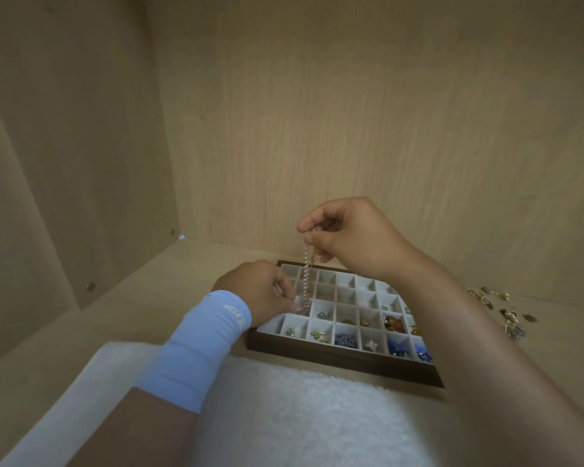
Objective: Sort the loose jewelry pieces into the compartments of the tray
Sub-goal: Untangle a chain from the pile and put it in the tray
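A dark wooden tray [344, 360] with many small pale compartments lies on the shelf floor. Several front compartments hold beads and charms, blue, orange and gold. My right hand [348, 235] is raised above the tray's back left corner and pinches the top of a pearl bead strand [306, 276], which hangs straight down into a left compartment. My left hand [257, 291], with a light blue wristband, is at the tray's left edge and pinches the strand's lower end. Loose jewelry pieces [499, 310] lie in a pile to the right of the tray.
The tray sits inside a light wooden cabinet, with the back wall [351, 129] close behind it and a side wall [64, 163] on the left. A white fluffy cloth [300, 416] lies in front of the tray.
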`<state>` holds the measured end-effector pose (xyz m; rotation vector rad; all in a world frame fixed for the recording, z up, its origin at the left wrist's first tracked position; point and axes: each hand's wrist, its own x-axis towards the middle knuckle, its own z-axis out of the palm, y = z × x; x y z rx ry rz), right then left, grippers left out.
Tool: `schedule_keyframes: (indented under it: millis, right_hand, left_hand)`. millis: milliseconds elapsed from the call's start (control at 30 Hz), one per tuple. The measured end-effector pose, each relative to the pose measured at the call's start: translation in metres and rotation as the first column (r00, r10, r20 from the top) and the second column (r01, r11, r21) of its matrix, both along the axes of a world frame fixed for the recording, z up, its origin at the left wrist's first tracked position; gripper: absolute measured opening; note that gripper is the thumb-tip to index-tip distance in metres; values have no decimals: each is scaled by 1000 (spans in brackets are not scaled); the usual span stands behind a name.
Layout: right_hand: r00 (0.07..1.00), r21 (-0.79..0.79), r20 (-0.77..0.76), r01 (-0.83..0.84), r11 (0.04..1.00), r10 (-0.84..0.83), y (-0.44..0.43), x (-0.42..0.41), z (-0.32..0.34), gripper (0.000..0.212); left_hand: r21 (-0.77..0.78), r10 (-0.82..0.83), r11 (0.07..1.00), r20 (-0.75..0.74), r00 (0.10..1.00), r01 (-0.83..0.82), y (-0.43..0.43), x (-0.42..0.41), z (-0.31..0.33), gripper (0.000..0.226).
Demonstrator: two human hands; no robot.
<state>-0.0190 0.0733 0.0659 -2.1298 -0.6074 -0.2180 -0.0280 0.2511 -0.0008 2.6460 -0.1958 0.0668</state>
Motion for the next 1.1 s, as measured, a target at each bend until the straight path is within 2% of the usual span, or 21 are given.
schedule_keyframes:
  millis: [100,167,233,533,767,833,900,967,1100]
  right_hand:
    - [1000,-22,-10,-7,1000,7,0,1,-3,20]
    - [1000,-24,-12,-6,1000,6,-1,2,-3,22]
    - [1000,-38,-9,-3,999,2,-2,3,-4,22]
    - [997,-127,-73,-41,991,32,0,8,-17,26]
    - [993,-217,-102,-77,973,56,10,7,-35,28]
    - [990,-176,-119,-95,980,75,11,6,-35,27]
    - [993,-129,-96,-85,988,73,10,7,-32,27]
    - [997,-139,-65,-58,989,50,7,9,-29,27]
    - [997,-280,-61,-56,958,40,6,9,-35,22]
  left_hand:
    - [-42,46,998,40,998,-44,1,0,0,8]
    - [-171,22,985,51,998,-13,0,0,1,5]
    - [-218,-37,975,38,999,44,-1,-1,0,3]
    - [-108,-26,994,60,998,33,15,1,3,14]
    - [-39,-84,995,72,994,87,13,4,-4,7]
    - [-65,-96,993,100,990,103,10,4,-6,4]
    - [-170,-127,975,92,988,142,8,4,-6,8]
    - [-217,-143,964,77,987,156,7,3,-7,8]
    - [-88,-121,987,121,985,132,10,4,-7,9]
